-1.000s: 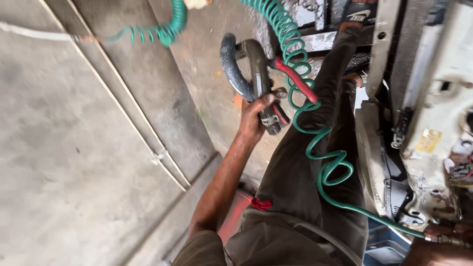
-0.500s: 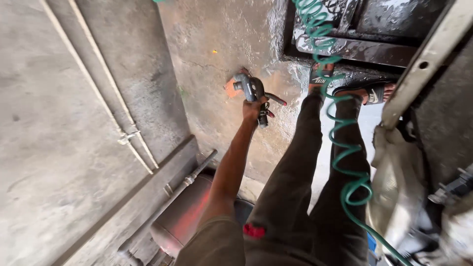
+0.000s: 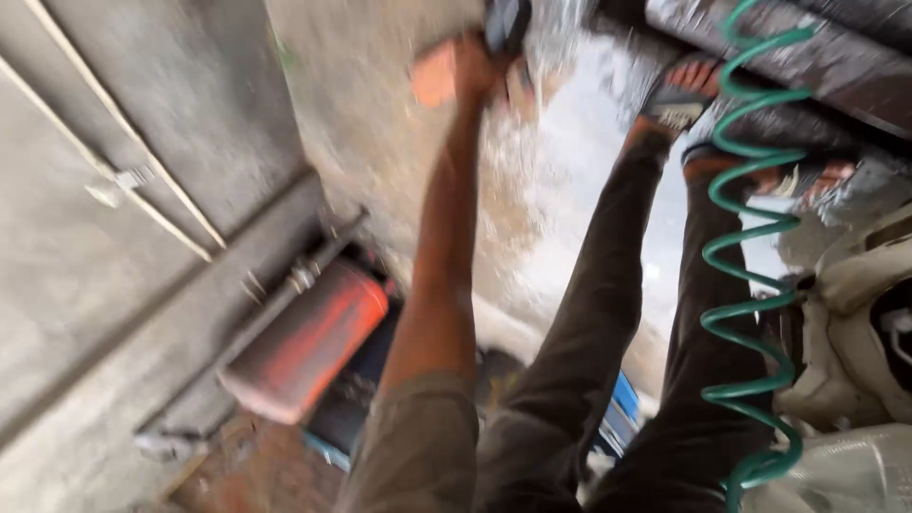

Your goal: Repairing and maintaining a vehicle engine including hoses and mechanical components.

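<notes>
The view is blurred by motion. My left arm reaches down beside my legs, and my left hand (image 3: pixel 472 68) is closed around a dark air tool (image 3: pixel 505 19) that is cut off by the top edge. Something orange (image 3: pixel 435 76) shows just left of the hand; I cannot tell what it is. A green coiled hose (image 3: pixel 750 247) hangs down the right side next to my trouser legs (image 3: pixel 608 313). My sandalled feet (image 3: pixel 680 95) stand on a wet concrete floor (image 3: pixel 560 209). My right hand is out of view.
An orange-red cylinder (image 3: pixel 309 337) lies by a grey wall (image 3: pixel 114 190) with thin pipes running along it. A blue object (image 3: pixel 622 399) sits under my legs. Pale vehicle parts (image 3: pixel 869 313) fill the right edge, and a dark metal beam (image 3: pixel 760 38) crosses the top right.
My view has swung down and closer. My left hand with the air tool has moved toward the top edge. The orange-red cylinder by the wall has come into fuller view.
</notes>
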